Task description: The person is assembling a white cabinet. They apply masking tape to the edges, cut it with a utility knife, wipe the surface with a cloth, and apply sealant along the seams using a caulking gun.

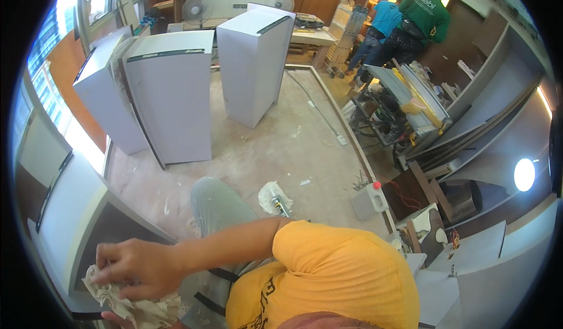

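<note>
My right arm, in a yellow sleeve, reaches across to the lower left. There my right hand (138, 267) has its fingers curled and closed on a crumpled cream rag (155, 312). Below it, at the bottom edge, a few fingers of my left hand (116, 319) show against the rag's underside; the rest of that hand is hidden. Both hands are beside a white cabinet (79, 203) with a darker grey inner face. On the floor by my bent knee lies a tube (280, 206) on a white crumpled cloth (268, 193).
White cabinet boxes (170, 103) stand ahead, with another box (249, 71) right of them. A jug with a red cap (368, 203) sits at the right. Beyond are a table saw (410, 100) and two people (419, 21). A cable (316, 109) crosses the floor.
</note>
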`<action>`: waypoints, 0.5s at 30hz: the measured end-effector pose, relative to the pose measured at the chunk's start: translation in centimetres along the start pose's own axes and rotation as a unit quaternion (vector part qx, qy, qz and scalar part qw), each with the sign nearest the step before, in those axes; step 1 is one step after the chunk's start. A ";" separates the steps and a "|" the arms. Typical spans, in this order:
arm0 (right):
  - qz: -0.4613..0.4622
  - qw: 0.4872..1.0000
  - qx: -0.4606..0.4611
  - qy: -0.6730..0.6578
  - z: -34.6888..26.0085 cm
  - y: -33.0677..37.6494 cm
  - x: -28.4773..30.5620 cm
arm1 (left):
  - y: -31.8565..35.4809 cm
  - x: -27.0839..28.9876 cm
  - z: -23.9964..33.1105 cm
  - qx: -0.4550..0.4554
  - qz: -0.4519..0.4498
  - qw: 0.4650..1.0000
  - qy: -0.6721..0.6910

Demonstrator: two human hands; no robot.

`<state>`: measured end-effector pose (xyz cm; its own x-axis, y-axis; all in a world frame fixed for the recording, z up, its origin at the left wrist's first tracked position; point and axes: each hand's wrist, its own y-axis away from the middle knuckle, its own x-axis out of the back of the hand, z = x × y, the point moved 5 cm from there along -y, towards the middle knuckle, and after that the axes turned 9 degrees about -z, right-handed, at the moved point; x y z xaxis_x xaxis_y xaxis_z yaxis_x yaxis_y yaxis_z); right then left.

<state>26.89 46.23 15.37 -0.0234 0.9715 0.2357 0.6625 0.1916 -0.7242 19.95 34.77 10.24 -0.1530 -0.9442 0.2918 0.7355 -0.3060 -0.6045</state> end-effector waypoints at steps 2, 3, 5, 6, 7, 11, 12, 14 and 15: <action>0.009 0.995 0.045 0.087 -0.4 0.3 -1.3 | 0.6 -0.2 -0.6 0.003 0.017 1.000 0.025; 0.013 0.993 0.040 0.106 -0.2 0.4 -2.1 | 0.9 -0.1 -0.9 0.006 0.025 0.999 0.034; 0.008 0.991 0.026 0.133 0.3 0.5 -3.9 | 1.4 0.3 -1.3 0.006 0.045 0.998 0.050; -0.006 0.994 -0.010 0.111 1.1 0.4 -4.5 | 1.6 0.7 -1.5 0.007 0.057 0.997 0.057; 0.016 0.999 -0.011 0.049 1.4 0.5 -4.7 | 2.0 1.3 -1.5 0.008 0.069 0.996 0.061; -0.007 0.989 -0.080 -0.126 3.1 0.7 -5.3 | 3.2 3.8 -0.9 0.003 0.118 0.991 0.068; -0.032 0.982 -0.087 -0.167 3.2 0.6 -5.7 | 3.9 4.9 -0.9 0.008 0.152 0.983 0.100; -0.039 0.976 -0.080 -0.200 3.2 0.8 -6.2 | 5.3 6.9 0.6 -0.076 0.173 0.981 0.031; -0.039 0.980 -0.085 -0.177 3.2 1.0 -6.5 | 6.0 7.4 1.2 -0.098 0.157 0.982 -0.033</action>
<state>25.32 40.58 11.05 -0.3173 0.9480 0.0257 0.7627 0.2713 -0.5871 24.03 26.06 9.65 0.1091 -0.9878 0.1111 0.5975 -0.0242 -0.8015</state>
